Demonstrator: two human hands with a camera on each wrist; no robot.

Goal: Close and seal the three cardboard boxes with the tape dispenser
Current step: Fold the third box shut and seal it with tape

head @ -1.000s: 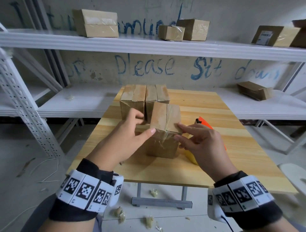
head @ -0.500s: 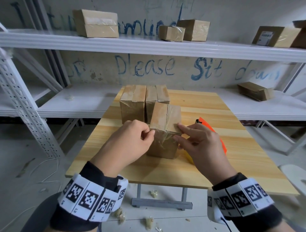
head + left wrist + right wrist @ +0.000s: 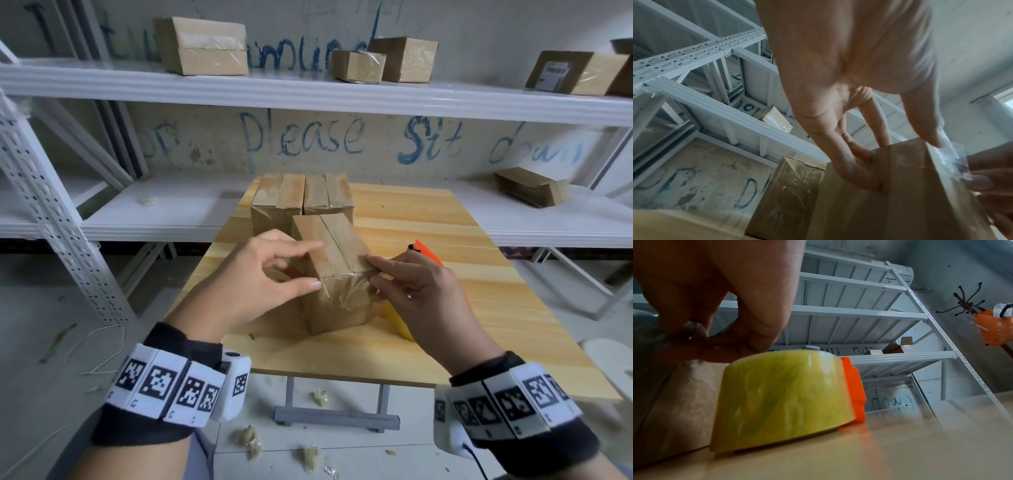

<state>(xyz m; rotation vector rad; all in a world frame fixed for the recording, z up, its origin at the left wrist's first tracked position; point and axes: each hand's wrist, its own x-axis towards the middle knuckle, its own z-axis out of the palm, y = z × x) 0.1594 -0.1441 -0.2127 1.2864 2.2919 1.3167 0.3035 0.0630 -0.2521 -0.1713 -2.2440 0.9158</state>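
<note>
On table [image 3: 428, 219], near box [image 3: 337, 260] sits in front of two taped boxes [image 3: 301, 195]. Left hand [image 3: 253, 291] grips its left side, thumb on front face. Right hand [image 3: 418, 291] pinches loose tape end [image 3: 949, 155] at right top edge. Dispenser [image 3: 789, 400] lies just right of box.
</note>
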